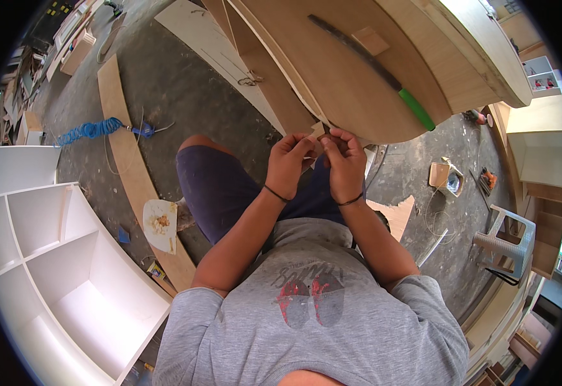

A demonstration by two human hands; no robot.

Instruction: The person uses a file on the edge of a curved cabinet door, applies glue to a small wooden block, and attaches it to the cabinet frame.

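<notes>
My left hand (289,161) and my right hand (345,164) meet in front of me, close to the near edge of a curved wooden panel (358,96). Both are closed, thumbs against fingers, pinching a small thin tan piece (318,132) between them. It looks like a scrap of veneer or sandpaper; the fingers hide most of it. On the panel lies a long dark file (365,55) with a green handle (416,109), beyond my right hand. A small square of light wood (371,40) rests beside the file's blade.
White shelving (68,276) stands at the left. A plywood strip (126,128), a coiled blue air hose (91,130) and a stained white board (160,225) lie on the floor there. Rightward are a grey stool (505,241), an open box (447,178) and a jagged wood offcut (397,215).
</notes>
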